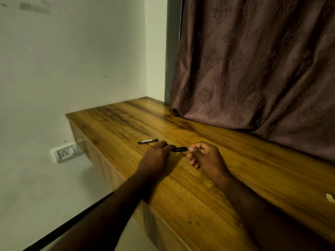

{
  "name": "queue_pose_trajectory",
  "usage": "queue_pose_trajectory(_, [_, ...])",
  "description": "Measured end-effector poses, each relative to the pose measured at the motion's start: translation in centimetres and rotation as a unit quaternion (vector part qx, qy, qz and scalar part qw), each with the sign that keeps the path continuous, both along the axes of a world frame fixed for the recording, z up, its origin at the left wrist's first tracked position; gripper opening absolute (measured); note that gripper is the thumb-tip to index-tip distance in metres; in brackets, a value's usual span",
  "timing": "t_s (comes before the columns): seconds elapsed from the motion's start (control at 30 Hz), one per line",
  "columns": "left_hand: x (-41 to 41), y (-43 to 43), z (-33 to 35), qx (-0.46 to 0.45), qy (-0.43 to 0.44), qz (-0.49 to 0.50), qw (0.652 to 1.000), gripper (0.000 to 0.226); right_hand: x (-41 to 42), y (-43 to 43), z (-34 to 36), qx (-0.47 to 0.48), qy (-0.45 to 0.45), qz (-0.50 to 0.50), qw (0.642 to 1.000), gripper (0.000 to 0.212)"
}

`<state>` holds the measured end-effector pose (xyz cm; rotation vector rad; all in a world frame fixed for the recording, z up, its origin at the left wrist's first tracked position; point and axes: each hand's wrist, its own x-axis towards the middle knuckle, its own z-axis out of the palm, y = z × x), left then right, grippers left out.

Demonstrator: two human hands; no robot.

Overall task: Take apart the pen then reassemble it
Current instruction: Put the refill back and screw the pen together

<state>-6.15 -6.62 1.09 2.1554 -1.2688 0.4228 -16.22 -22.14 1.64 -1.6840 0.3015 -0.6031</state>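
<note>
A short black pen section [179, 149] is pinched between the left hand [156, 154] and right hand [204, 156], both knuckles-up. Left of it, a black barrel [147, 141] is laid on the wooden counter [199, 187].

A long wooden countertop [199, 178] runs from near right to far left; on it, toward its far left part, lies a short dark pen barrel with a pale label [147, 141]; just right of and nearer than that barrel, a small black pen piece [179, 149] spans between the left hand [156, 156] and the right hand [204, 157]; behind the countertop's right side hangs a patterned fabric curtain [253, 69], its hem touching the surface; a wall socket plate [65, 153] sits left of the countertop, lower down.
</note>
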Motion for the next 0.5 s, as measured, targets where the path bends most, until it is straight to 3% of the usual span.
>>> queue_pose_trajectory(0.23, [-0.29,-0.07,0.05,-0.014,-0.019,-0.006,1.000,0.038,-0.18,0.54,0.56,-0.016,0.010,0.001,1.000,0.030])
queue_pose_trajectory(0.3, [-0.30,-0.07,0.09,-0.025,-0.013,0.004,1.000,0.043,-0.24,0.61,0.73,-0.001,0.002,-0.004,1.000,0.028])
queue_pose_trajectory(0.5, [-0.38,-0.11,0.02,-0.041,-0.027,0.006,0.999,0.027,-0.18,0.64,0.60,-0.005,0.000,0.002,1.000,0.008])
